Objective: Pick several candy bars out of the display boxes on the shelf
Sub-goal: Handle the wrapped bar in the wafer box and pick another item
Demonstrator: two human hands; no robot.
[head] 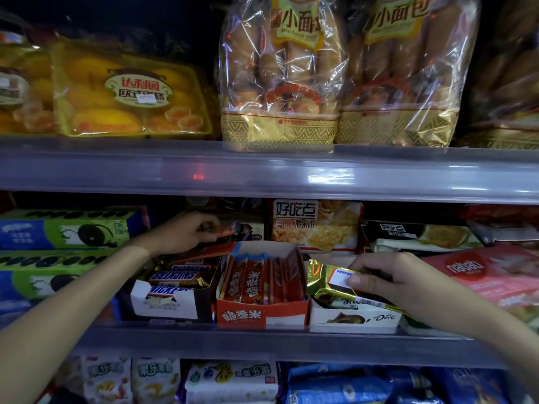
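Left hand (186, 231) is closed around 1 red-orange candy bar (226, 228), held above and behind the Snickers box (166, 301); the bar's print is blurred. Right hand (382, 278) pinches a gold-wrapped bar (326, 279) over the Dove box (354, 316), thumb on its white label, fingers behind. Between both stands the red box (262, 313) of upright red bars. All 3 boxes sit on the middle shelf (262, 342). Both forearms are cut off by the frame edges.
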